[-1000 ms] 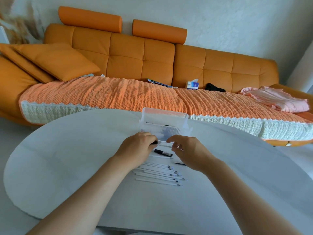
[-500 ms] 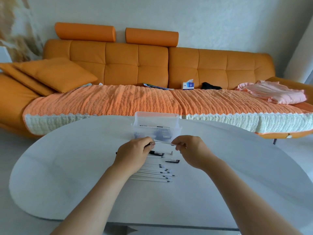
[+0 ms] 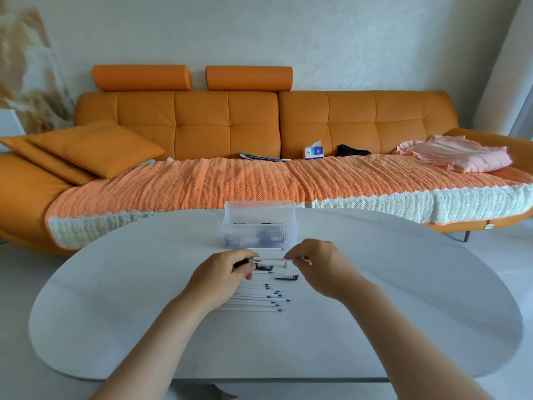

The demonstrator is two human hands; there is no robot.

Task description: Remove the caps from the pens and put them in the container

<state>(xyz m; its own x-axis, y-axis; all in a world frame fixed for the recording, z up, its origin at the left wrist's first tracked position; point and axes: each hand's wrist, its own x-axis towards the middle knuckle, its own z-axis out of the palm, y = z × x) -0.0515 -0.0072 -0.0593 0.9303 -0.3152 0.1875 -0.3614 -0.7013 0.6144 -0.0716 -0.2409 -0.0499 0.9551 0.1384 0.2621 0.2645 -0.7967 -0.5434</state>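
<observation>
Delta vs a second ago: our hands were bunched together at the near wall of the container [image 3: 288, 226]. Now they're spread, left hand [image 3: 222, 272] gone toward 9 o'clock and right hand [image 3: 320, 267] toward 3, with the pen [image 3: 271, 259] strung level between them. We read that as the cap pull in progress, dark end on the left and white barrel on the right. We can't tell whether the cap [image 3: 240, 263] has cleared the barrel, because the left thumb covers the joint. So this pen isn't done: finish the pull, then drop it in the container.

Fingers, left to right:
- Left hand: fingers [image 3: 242, 255] curled tight, thumb and forefinger pinching the cap. Narrow gap, and only a dark stub shows.
- Pen: held above the table [image 3: 115, 284], roughly horizontal, touching nothing but our two hands.
- Right hand: thumb and forefinger pinched on the barrel's far end, the other fingers [image 3: 300, 252] loosely curled.

Layout:
- Container sits on the table at 12 o'clock from the hands, near them. There are dark bits inside, too blurred through the wall to sort.
- Spare pen [image 3: 271, 249] lies just in front of its near wall.
- Loose caps [image 3: 264, 267] lie on the table below the held pen.
- Row of pens [image 3: 259, 298] lies at 6 o'clock, its left end hidden by our left hand. We can't tell whether those are capped.
</observation>
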